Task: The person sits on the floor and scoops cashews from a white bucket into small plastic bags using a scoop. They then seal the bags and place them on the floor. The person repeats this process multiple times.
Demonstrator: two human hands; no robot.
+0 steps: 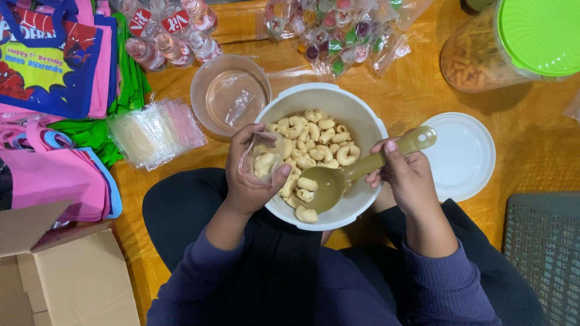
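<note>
The left hand (251, 175) is curled around a small clear bag (264, 158), thumb and fingers pinching its mouth open; a few pale puffed curls already sit inside. The right hand (406, 172) is closed around the handle of an olive-green scoop (338, 179), whose spoon end rests low in the white bowl (362, 118) just right of the bag, with no snack visibly on it. Both hands work over the bowl, which sits on the floor between the person's knees and is roughly half full of the curled snacks (314, 142).

To fill cleanly, it looks best to keep the bag's mouth wide and directly above the bowl, so that any curl that slips falls back in, and to tip the scoop slowly with its lip touching the bag's edge. The thin plastic will probably collapse if the pinch loosens.

Just far-left of the bowl stands an empty clear tub (229, 93). Left of that lies a stack of small zip bags (157, 133). To the right of the bowl a round white lid (462, 157) lies flat. At the far right stands a big clear jar with a green lid (538, 36), holding orange sticks. Along the far edge are small bottles (172, 33) and a heap of bagged little cups (332, 33). On the left lie pink, blue and green cloth bags (54, 90), with a cardboard box (66, 278) near-left and a grey crate (544, 253) near-right.
</note>
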